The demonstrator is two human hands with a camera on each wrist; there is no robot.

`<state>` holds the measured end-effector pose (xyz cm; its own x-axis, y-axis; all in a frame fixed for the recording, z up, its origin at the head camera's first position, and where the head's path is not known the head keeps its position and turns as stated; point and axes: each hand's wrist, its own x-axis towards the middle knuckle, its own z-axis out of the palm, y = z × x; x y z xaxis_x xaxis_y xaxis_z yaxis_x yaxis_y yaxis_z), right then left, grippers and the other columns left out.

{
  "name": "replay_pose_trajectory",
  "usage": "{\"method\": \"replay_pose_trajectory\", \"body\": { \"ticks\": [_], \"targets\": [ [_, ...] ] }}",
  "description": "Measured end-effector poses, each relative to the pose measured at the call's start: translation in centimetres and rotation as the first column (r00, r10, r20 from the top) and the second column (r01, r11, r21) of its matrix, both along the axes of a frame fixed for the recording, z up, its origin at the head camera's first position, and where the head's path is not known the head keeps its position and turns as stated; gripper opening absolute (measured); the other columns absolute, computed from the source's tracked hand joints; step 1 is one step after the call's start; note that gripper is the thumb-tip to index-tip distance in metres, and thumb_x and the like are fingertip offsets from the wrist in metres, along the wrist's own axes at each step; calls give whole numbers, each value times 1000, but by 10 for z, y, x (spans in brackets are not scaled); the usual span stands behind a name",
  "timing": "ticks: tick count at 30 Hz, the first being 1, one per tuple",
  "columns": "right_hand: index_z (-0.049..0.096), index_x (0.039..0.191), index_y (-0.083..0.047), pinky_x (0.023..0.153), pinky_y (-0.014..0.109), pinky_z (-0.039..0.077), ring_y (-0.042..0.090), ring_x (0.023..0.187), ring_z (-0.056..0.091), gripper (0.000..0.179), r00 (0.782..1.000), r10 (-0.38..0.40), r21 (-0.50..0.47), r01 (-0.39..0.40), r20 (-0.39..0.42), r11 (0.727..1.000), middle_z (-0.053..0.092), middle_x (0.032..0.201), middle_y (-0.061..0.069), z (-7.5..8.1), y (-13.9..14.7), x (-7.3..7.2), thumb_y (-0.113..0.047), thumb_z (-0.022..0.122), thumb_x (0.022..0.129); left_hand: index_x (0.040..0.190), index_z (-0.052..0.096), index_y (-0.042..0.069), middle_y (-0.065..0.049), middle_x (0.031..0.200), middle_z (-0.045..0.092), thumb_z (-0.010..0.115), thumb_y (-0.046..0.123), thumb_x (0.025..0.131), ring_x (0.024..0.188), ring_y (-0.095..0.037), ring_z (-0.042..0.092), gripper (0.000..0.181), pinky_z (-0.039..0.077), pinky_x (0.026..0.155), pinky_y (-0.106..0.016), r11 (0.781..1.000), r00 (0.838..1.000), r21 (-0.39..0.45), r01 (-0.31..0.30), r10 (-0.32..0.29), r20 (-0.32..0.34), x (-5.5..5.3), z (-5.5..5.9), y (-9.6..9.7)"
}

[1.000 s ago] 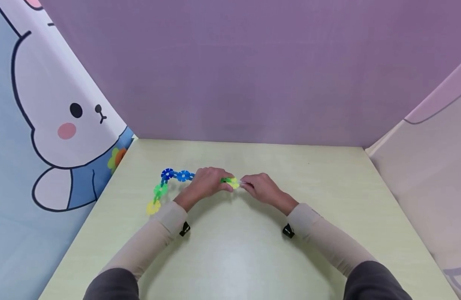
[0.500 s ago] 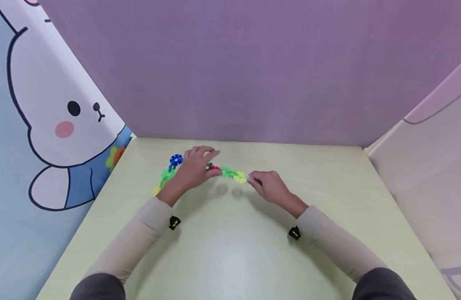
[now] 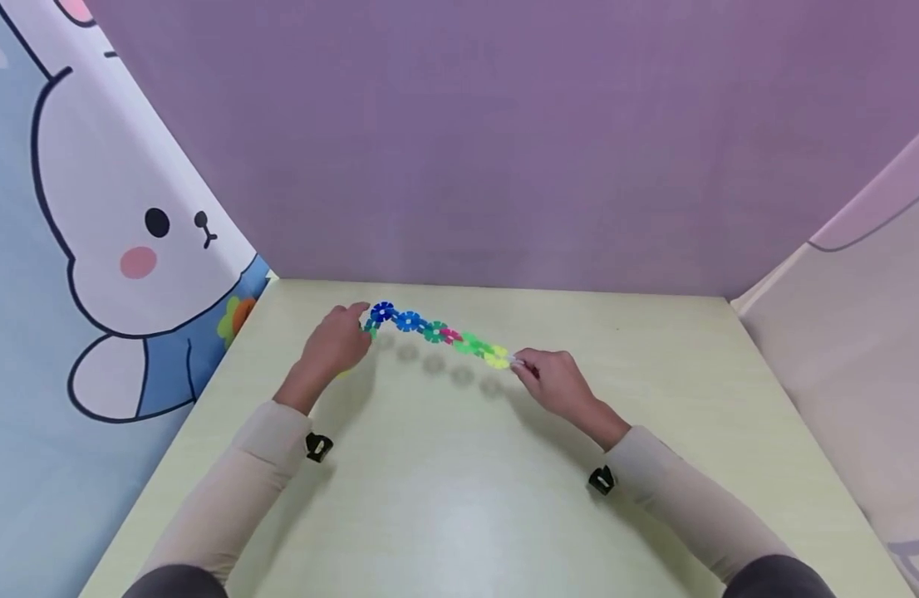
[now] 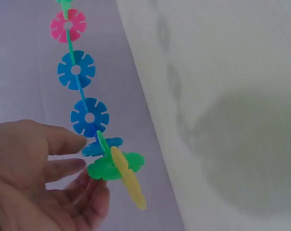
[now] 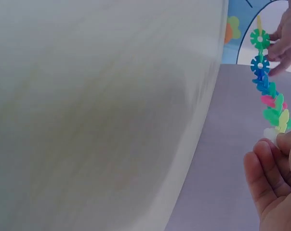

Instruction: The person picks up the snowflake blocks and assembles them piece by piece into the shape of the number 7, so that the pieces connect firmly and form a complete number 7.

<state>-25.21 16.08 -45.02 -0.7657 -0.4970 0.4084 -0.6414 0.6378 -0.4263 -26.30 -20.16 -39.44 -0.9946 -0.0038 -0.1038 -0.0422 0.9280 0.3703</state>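
Observation:
A chain of notched plastic snowflake discs (image 3: 408,321) in blue, green, pink and yellow stretches between the two hands. The right hand (image 3: 560,384) pinches a whitish disc (image 5: 269,134) at its right end, between thumb and fingers. At the other end is the left hand (image 3: 336,340), its fingers loosely bent and apart. Its fingertips are right beside a blue disc and a green disc (image 4: 109,168) in the left wrist view. A yellow disc (image 4: 128,178) ends the chain there; in the head view the left hand mostly hides this end.
The chain hangs over a pale table (image 3: 459,498), with its shadows on the surface. A purple panel (image 3: 504,149) rises behind the far edge. On the left stands a blue panel with a cartoon figure (image 3: 130,208), and on the right a pale panel (image 3: 871,357).
The left hand has slid leftward along the chain from near the yellow and green discs to its far end, uncovering the middle. The right hand has drifted right, still pinching its end.

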Motion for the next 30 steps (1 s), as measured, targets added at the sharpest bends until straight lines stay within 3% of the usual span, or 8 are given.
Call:
{"method": "replay_pose_trajectory", "body": {
  "ticks": [3, 8, 10, 15, 18, 21, 24, 30],
  "targets": [
    [74, 94, -7, 50, 18, 33, 2, 51, 34, 11, 1000, -10, -3, 10, 10, 1000, 49, 59, -7, -1, 4, 0, -13, 66, 99, 157, 36, 7, -24, 131, 60, 52, 14, 102, 106, -34, 61, 58, 54, 98, -54, 1000, 999, 24, 17, -18, 48, -4, -5, 1],
    [74, 97, -7, 49, 18, 33, 2, 51, 34, 11, 1000, -26, -1, 26, 14, 1000, 49, 60, -6, -2, 10, 0, -14, 67, 99, 156, 40, 10, -20, 111, 70, 48, 7, 103, 81, -27, 60, 53, 56, 81, -44, 997, 998, 52, 58, -59, 25, -12, -15, 5],
    [75, 97, -7, 49, 18, 33, 3, 51, 34, 11, 999, -33, -4, 33, 14, 999, 49, 59, -6, -1, 12, 0, -14, 67, 99, 154, 42, 10, -21, 113, 70, 47, 5, 102, 83, -28, 62, 52, 56, 80, -44, 996, 998, 71, 55, -57, 22, -15, -19, 7],
    [74, 95, -7, 49, 18, 32, 2, 51, 33, 10, 999, -50, -6, 50, 0, 999, 47, 59, -7, -1, 19, 2, -14, 67, 98, 150, 47, 9, -22, 125, 68, 51, 5, 102, 108, -33, 67, 48, 57, 95, -49, 995, 999, 92, 38, -40, 22, -22, -24, 16],
    [73, 92, -7, 49, 17, 33, 1, 51, 32, 11, 999, -49, 7, 49, 8, 999, 46, 58, -8, -2, 23, 3, -13, 67, 98, 148, 49, 10, -21, 124, 69, 48, 3, 102, 91, -28, 67, 47, 59, 83, -41, 996, 999, 78, 35, -36, 16, -24, -24, 22],
    [70, 87, -8, 50, 17, 33, 0, 50, 31, 13, 999, -44, 26, 43, 31, 999, 43, 57, -9, -1, 26, 4, -14, 66, 98, 149, 49, 10, -22, 117, 70, 46, -2, 101, 65, -21, 53, 49, 50, 59, -30, 998, 999, 36, 49, -49, 3, -27, -20, 30],
    [69, 87, -8, 51, 17, 34, 0, 50, 30, 14, 997, -44, 44, 41, 57, 998, 40, 56, -10, 3, 29, 6, -15, 65, 99, 148, 50, 10, -23, 112, 69, 49, -6, 100, 65, -21, 50, 50, 42, 51, -25, 995, 996, -49, 82, -83, -32, -31, -18, 39],
    [69, 87, -8, 50, 16, 34, -2, 48, 28, 13, 998, -37, 73, 33, 57, 997, 36, 55, -12, 5, 33, 12, -13, 65, 98, 144, 53, 8, -21, 112, 70, 58, -7, 97, 91, -30, 66, 50, 61, 71, -36, 970, 979, -186, 158, -178, -99, -42, -20, 54]
  ]
}}
